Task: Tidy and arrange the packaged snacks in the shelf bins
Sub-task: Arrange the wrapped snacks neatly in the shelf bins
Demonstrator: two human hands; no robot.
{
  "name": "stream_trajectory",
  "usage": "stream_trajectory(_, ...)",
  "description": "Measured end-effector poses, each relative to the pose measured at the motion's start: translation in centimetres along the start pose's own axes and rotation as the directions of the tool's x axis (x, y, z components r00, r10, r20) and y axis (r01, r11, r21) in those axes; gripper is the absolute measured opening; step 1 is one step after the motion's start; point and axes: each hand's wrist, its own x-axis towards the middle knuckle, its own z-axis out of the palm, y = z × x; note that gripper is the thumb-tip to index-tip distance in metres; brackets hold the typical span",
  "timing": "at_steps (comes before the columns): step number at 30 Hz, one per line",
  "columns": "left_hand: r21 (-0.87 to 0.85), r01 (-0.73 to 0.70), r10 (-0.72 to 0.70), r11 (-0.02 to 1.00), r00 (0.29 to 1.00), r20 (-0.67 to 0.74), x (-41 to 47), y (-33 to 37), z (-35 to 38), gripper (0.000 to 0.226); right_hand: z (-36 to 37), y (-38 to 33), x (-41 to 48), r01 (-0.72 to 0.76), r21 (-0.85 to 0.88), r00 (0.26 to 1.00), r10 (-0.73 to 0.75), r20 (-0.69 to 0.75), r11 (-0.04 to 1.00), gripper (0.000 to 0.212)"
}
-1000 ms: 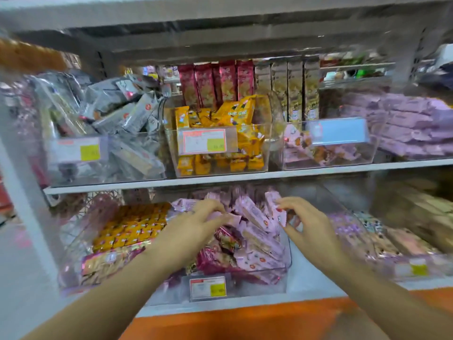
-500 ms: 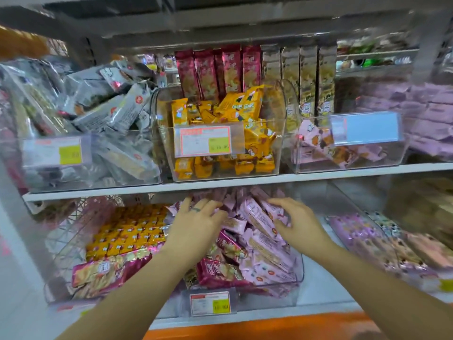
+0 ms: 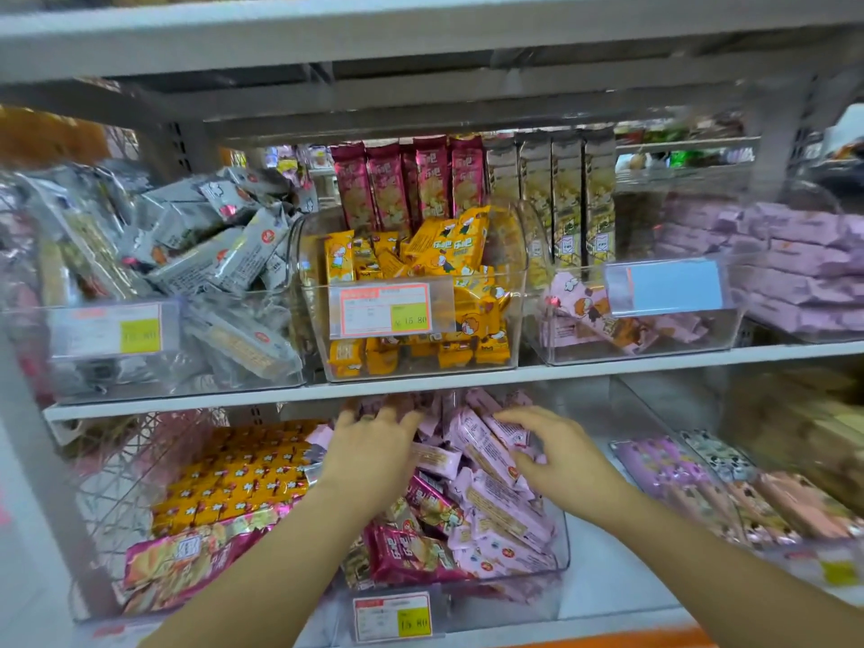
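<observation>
now both hands are set deeper in the lower clear bin point(image 3: 563, 554) than a second ago. the left hand point(image 3: 374, 456) is pressed flat, fingers spread, on the pink packets point(image 3: 505, 507); the right hand point(image 3: 558, 458) is curled round one. sorting is judged barely begun.

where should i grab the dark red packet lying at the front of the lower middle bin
Probably pinch the dark red packet across its narrow width, from above: it lies flat, face up, and the clear front wall blocks a frontal reach.
</observation>
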Motion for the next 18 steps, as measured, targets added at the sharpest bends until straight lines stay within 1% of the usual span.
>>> stream_trajectory(2,-0.002,0.003,-0.003,1.0,0.999,-0.043,-0.5,-0.2,-0.2,0.05,-0.4,-0.3,-0.1,0.011,-0.008,1.0,-0.011,-0.001,1.0,0.044)
stream_trajectory(4,-0.051,-0.01,0.005,0.999,0.995,-0.097,-1.1,-0.3,-0.6,0.049,-0.8,-0.6,-0.2,0.02,-0.02,1.0,-0.02,-0.004,1.0,0.044)
stream_trajectory(7,-0.217,-0.067,0.028,0.974,0.984,-0.178,-2.3,-0.5,-2.1,0.044,-1.8,-1.5,-0.5,0.027,-0.031,1.0,-0.026,0.013,0.999,0.042)
stream_trajectory(10,-0.401,-0.146,0.053,0.904,0.971,-0.234,-3.6,-0.2,-4.4,0.038,-3.6,-3.0,-1.2,0.046,-0.008,0.998,-0.045,0.044,0.999,0.035)
stream_trajectory(12,-0.476,-0.184,0.048,0.86,0.958,-0.282,-4.2,0.1,-5.9,0.033,-5.6,-4.4,-1.7,0.081,0.027,0.996,-0.082,0.03,0.996,0.028)
stream_trajectory(15,-0.561,-0.26,0.033,0.786,0.924,-0.382,-4.5,0.6,-8.5,0.025,-9.4,-6.9,-2.2,0.139,0.101,0.99,-0.138,-0.02,0.985,0.03)
stream_trajectory(18,-0.602,-0.334,0.003,0.725,0.876,-0.482,-3.8,1.0,-11.0,0.019,-13.6,-9.0,-2.2,0.191,0.143,0.978,-0.176,-0.112,0.971,0.029)
